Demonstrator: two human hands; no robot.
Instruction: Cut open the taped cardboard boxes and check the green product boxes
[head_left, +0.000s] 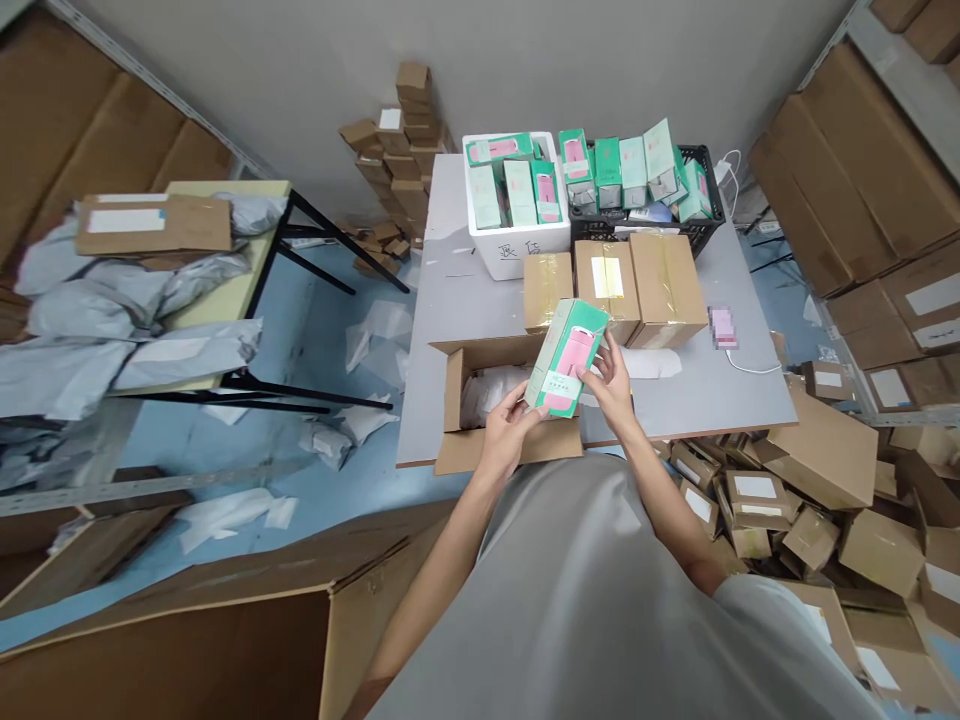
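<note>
Between my hands is a green and white product box (568,360) with a pink item pictured on its front. My left hand (506,428) grips its lower left corner, and my right hand (611,385) grips its right side. The box is tilted, held above the front of the grey table (480,305). Just left of it and partly beneath it, an open cardboard carton (455,385) stands with its flaps folded out and whitish wrapping (487,395) inside.
Behind are closed brown cartons (670,285), a white foam bin (521,240) and a black crate (701,235), both holding similar green boxes. A phone-like device (723,328) with a cable lies right. Empty cartons (817,450) crowd the floor; a large open box (360,590) stands at lower left.
</note>
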